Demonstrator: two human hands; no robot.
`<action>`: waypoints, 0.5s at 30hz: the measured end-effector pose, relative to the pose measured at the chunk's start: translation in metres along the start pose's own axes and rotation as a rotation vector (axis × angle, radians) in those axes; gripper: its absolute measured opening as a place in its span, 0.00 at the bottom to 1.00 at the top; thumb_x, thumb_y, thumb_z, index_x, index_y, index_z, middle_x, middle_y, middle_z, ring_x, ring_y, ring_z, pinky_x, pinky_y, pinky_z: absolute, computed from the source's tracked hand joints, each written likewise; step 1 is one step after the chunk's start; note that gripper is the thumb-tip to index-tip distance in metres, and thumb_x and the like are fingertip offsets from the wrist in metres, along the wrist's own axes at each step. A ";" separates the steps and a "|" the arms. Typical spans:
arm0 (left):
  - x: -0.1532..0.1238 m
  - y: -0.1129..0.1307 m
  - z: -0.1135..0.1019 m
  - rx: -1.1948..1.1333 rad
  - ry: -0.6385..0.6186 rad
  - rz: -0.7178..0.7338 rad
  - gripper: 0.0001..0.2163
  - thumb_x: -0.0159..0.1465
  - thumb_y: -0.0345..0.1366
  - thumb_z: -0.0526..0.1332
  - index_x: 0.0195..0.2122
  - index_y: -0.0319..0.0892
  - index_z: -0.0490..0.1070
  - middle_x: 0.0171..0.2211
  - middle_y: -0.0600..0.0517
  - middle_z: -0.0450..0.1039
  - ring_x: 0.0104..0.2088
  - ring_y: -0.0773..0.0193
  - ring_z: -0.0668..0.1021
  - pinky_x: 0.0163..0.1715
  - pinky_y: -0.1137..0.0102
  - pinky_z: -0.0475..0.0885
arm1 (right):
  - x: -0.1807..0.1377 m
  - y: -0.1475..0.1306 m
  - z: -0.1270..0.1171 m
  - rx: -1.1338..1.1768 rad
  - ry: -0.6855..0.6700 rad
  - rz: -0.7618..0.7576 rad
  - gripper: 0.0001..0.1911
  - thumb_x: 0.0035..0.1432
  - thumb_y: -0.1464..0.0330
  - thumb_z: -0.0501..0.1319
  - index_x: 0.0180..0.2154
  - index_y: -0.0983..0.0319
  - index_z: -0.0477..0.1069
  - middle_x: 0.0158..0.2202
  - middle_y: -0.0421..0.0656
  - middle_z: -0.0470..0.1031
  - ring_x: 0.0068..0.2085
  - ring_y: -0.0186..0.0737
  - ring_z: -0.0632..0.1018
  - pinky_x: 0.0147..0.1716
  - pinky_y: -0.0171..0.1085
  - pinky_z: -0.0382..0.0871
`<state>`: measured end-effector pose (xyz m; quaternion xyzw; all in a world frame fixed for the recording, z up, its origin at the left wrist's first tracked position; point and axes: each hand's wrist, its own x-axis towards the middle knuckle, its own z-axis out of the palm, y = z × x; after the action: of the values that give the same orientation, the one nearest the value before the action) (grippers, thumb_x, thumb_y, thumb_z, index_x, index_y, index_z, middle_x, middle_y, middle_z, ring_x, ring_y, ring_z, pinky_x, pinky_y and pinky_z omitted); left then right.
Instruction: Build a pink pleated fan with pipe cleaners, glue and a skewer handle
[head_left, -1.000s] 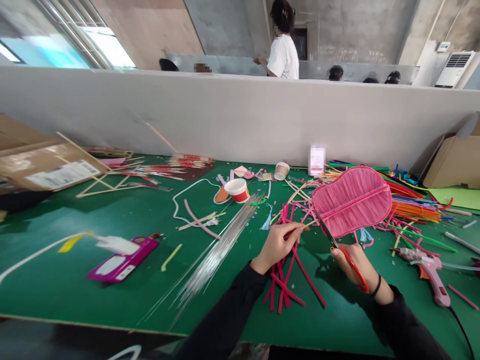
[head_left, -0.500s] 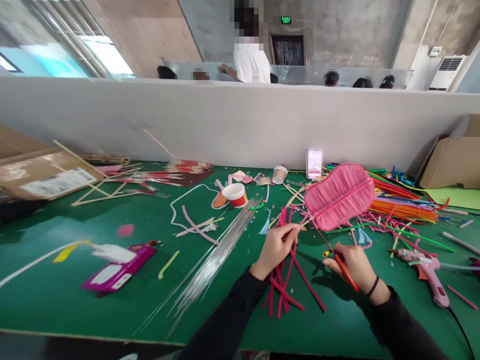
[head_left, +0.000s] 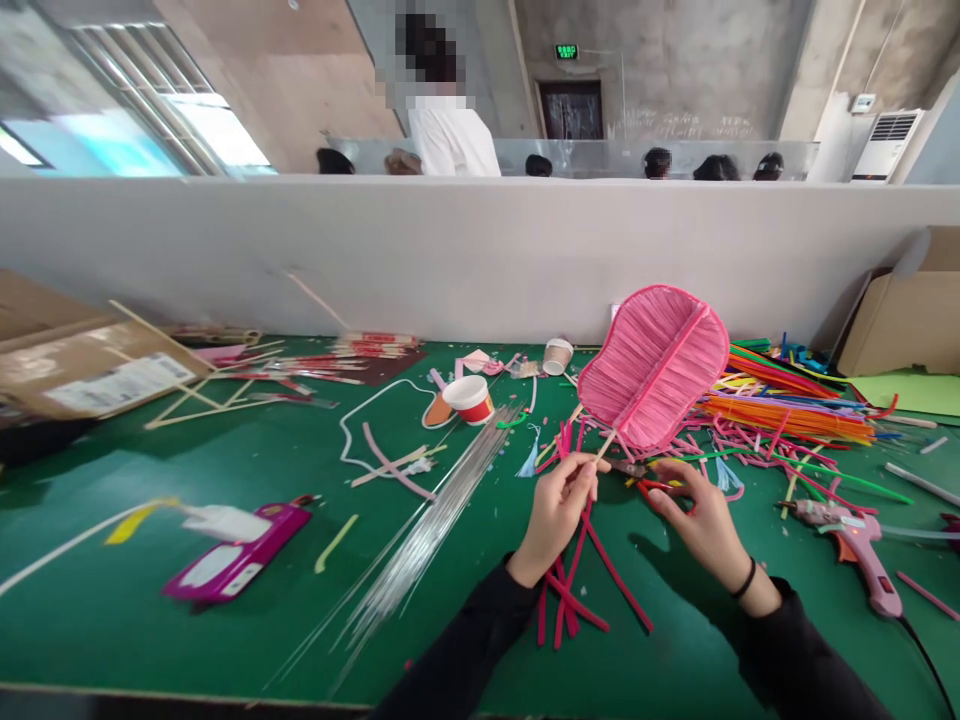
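A pink fan-shaped panel (head_left: pixel 652 370) with a ribbed surface and a central spine stands tilted up above the table. My left hand (head_left: pixel 559 510) pinches its thin pale stick handle (head_left: pixel 604 447). Beneath that hand lie several crimson fuzzy stems (head_left: pixel 577 590). My right hand (head_left: pixel 701 520) is at the right with thumb and fingers apart, right beside scissors (head_left: pixel 634 470) with orange-red handles. The scissors point left toward my left hand, low by the tabletop. Their handles are partly hidden by my right fingers.
A pink glue gun (head_left: pixel 862 550) lies at right, near bundled colourful stems (head_left: pixel 795 415). Thin silver wires (head_left: pixel 431 540) cross the green table (head_left: pixel 262 640). A paper cup (head_left: pixel 469 400) stands behind them, and a purple device (head_left: pixel 236 555) lies left. A white partition (head_left: pixel 300 240) backs the table.
The pink fan has swung more upright in my left hand. My right hand has loosened from the scissors, which now lie flatter and point left. The person beyond the partition has moved left.
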<state>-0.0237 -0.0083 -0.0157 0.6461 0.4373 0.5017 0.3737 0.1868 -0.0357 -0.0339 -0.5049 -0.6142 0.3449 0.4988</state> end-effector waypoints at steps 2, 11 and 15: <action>-0.006 0.004 0.005 -0.061 -0.088 -0.050 0.17 0.68 0.49 0.56 0.39 0.39 0.74 0.20 0.58 0.65 0.17 0.71 0.63 0.18 0.74 0.56 | 0.001 -0.005 0.007 0.289 -0.013 0.070 0.25 0.51 0.52 0.69 0.47 0.59 0.72 0.46 0.49 0.80 0.47 0.49 0.80 0.46 0.48 0.76; -0.020 0.006 0.026 -0.189 -0.377 -0.120 0.20 0.67 0.53 0.56 0.35 0.39 0.72 0.21 0.55 0.65 0.19 0.70 0.65 0.20 0.74 0.58 | -0.006 -0.014 0.023 0.536 0.469 0.180 0.24 0.42 0.58 0.75 0.40 0.63 0.76 0.39 0.47 0.81 0.41 0.49 0.81 0.48 0.51 0.74; -0.020 0.001 0.029 -0.324 -0.489 -0.204 0.22 0.66 0.57 0.56 0.36 0.39 0.70 0.24 0.55 0.68 0.15 0.74 0.64 0.16 0.75 0.56 | -0.007 -0.016 0.021 0.546 0.447 0.177 0.22 0.41 0.60 0.76 0.38 0.62 0.76 0.37 0.45 0.81 0.41 0.48 0.80 0.47 0.48 0.75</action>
<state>0.0020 -0.0285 -0.0273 0.6323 0.3112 0.3544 0.6146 0.1617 -0.0446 -0.0262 -0.4673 -0.3295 0.4190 0.7054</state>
